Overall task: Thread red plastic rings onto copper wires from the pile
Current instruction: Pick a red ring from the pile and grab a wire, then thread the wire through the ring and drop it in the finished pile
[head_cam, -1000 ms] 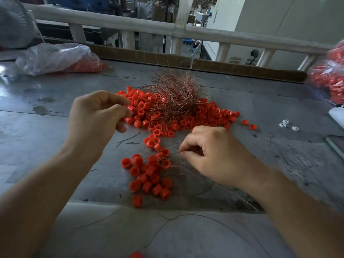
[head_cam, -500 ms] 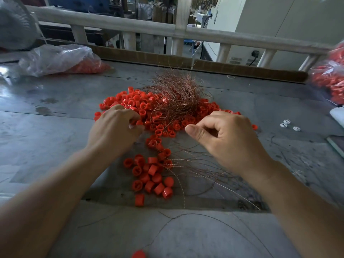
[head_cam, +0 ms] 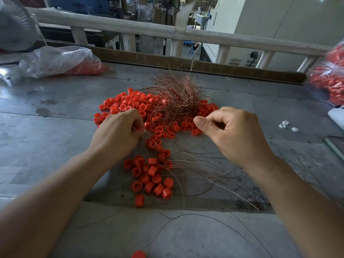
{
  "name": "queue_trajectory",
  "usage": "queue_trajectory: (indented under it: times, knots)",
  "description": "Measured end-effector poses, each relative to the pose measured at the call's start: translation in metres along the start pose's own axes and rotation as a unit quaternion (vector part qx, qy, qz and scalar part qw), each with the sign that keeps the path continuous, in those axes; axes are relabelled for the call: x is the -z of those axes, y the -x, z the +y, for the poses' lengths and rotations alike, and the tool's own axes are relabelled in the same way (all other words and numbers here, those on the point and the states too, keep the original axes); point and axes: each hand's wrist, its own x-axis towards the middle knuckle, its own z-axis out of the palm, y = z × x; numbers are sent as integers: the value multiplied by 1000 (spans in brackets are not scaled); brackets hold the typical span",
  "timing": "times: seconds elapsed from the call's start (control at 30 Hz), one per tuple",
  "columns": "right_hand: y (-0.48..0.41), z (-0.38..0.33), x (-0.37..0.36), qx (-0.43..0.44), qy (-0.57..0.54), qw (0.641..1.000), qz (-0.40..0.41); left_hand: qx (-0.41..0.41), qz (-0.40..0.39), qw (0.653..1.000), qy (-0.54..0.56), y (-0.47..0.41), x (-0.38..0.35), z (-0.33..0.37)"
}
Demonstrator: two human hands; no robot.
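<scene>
On the grey metal table point(head_cam: 52, 146) the big pile of red rings point(head_cam: 130, 105) lies in the middle, and the tangled bundle of copper wires point(head_cam: 176, 97) sits on its right part, covering many rings. The left hand point(head_cam: 119, 131) is at the near left edge of this pile with its fingers curled downward among the rings; the back of the hand hides what it holds, so I cannot tell. The right hand point(head_cam: 232, 135) is just beside the near right edge of the pile, its fingers curled and its thumb stretched along the forefinger like a pinch; if a wire is between them, it is too thin to see. Between the two forearms lies a smaller group of rings point(head_cam: 150, 175), and loose wires point(head_cam: 204, 170) spread from it toward the right wrist. A clear plastic bag point(head_cam: 61, 60) with red pieces lies far left, another bag point(head_cam: 329, 81) far right, and some small white pieces point(head_cam: 286, 125) lie near it. A white railing point(head_cam: 130, 29) stands behind the table.
</scene>
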Motion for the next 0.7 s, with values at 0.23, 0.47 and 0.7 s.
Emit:
queue_trajectory:
  times: [0.23, 0.47, 0.7]
  knots:
    - [0, 0, 0, -5, 5, 1000, -5, -6, 18, 998, 55, 7, 9, 10]
    - [0, 0, 0, -10, 6, 1000, -15, -64, -9, 991, 121, 15, 9, 25]
    - [1, 0, -2, -8, 20, 1000, -23, -76, -22, 995, 66, 13, 1, 31]
